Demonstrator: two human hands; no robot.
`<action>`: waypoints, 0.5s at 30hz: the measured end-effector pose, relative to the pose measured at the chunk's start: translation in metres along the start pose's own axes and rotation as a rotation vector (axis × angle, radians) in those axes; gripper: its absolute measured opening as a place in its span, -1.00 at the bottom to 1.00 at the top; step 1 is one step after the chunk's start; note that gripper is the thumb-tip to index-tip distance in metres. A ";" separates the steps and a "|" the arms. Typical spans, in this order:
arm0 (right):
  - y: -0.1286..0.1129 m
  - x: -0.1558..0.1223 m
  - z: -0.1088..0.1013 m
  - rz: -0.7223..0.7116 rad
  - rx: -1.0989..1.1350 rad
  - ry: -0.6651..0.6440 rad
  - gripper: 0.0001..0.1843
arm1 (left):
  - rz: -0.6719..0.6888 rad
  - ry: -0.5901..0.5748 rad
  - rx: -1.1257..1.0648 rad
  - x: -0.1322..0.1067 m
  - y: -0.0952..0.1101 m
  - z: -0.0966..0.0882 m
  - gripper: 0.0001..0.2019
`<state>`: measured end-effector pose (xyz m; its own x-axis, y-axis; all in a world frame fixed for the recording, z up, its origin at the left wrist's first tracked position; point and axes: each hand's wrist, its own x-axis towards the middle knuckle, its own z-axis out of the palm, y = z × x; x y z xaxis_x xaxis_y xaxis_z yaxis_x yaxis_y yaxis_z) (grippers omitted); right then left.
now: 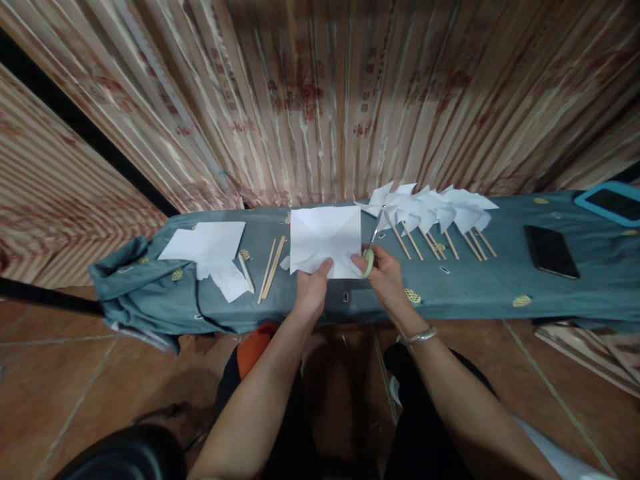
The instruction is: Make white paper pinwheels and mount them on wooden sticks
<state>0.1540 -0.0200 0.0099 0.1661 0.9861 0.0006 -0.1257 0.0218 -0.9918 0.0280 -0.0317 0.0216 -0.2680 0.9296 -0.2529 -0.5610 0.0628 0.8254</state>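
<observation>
A white sheet of paper (326,230) with faint crease lines is held up over the cloth-covered table. My left hand (313,285) pinches its lower edge, thumb on top. My right hand (384,270), with a bracelet at the wrist, has its fingers in the pale green handle of a pair of scissors (369,262). The scissor blades point up beside the paper's right edge, and my right thumb is close to the paper's lower right corner. Just beyond lies a row of several white paper pinwheels (435,210) on wooden sticks.
Left of the paper lie several thin wooden sticks (273,270), a white pen-like stick (246,273) and loose white paper pieces (217,241). A black phone (551,251) and a blue-framed tablet (613,202) are at the right. A patterned curtain (310,100) hangs behind the green tablecloth (475,287).
</observation>
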 end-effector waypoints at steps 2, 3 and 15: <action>-0.001 -0.006 -0.004 0.012 -0.037 -0.087 -0.52 | 0.076 0.018 0.059 0.009 0.003 -0.006 -0.60; -0.001 -0.010 -0.006 0.028 -0.057 -0.140 -0.55 | 0.114 0.010 0.079 0.013 0.005 -0.010 -0.61; 0.011 -0.053 -0.017 0.252 -0.145 -0.498 -0.49 | 0.384 0.011 0.164 0.039 0.030 -0.049 -0.68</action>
<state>0.1606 -0.0750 -0.0032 -0.3368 0.9172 -0.2127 0.0396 -0.2119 -0.9765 -0.0376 -0.0115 0.0120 -0.4421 0.8930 0.0848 -0.2862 -0.2300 0.9302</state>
